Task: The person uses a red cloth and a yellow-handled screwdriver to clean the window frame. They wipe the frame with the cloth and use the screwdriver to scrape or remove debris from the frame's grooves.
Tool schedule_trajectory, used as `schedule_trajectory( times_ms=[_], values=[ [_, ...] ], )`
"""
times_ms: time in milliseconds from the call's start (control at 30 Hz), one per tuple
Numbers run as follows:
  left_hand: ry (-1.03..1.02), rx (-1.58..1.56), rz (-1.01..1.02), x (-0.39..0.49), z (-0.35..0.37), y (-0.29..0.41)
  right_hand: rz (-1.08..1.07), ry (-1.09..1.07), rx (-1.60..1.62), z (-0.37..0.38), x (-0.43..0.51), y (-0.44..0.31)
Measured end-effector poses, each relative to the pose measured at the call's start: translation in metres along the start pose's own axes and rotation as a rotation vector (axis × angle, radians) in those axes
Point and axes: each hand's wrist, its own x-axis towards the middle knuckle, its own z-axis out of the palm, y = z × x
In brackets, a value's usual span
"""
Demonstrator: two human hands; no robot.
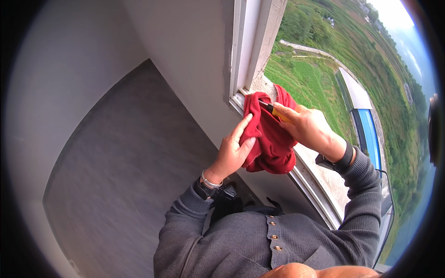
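A red cloth (269, 147) lies bunched over the white window track (314, 187) near the corner of the frame. My right hand (306, 127) is closed round the yellow and black handle of a tool, perhaps a screwdriver (278, 113), whose thin metal shaft rests against the cloth. The tool's tip is hidden in the folds. On the cloth's left side, my left hand (236, 149) presses with its thumb and a finger spread on the fabric; whether it pinches any cloth is unclear.
The white window jamb (241, 45) rises beyond the cloth. Outside the track runs a rough concrete ledge (325, 166), with grass and a blue-roofed building (370, 133) far below. A grey wall (187, 66) and a dark grey floor (139, 139) lie to the left.
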Motion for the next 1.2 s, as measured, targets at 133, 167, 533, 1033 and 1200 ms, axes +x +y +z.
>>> schedule_trajectory(
  times_ms=[133,167,533,1033,1200],
  values=[
    [0.067,0.057,-0.036,0.016,-0.017,-0.01,-0.091,-0.087,-0.051,0.009,0.043,0.007],
    [0.077,0.029,-0.058,0.016,-0.02,-0.011,-0.102,-0.111,-0.058,0.006,0.052,0.009],
    [-0.481,0.0,-0.246,-0.045,0.012,0.019,-0.157,-0.436,-0.104,-0.07,-0.054,0.0],
    [0.046,0.027,0.021,-0.01,-0.002,0.033,-0.107,-0.094,-0.231,-0.034,-0.055,0.003],
    [0.164,0.657,0.26,0.048,-0.021,0.02,-0.129,-0.16,-0.174,-0.019,0.026,-0.011]
  ],
)
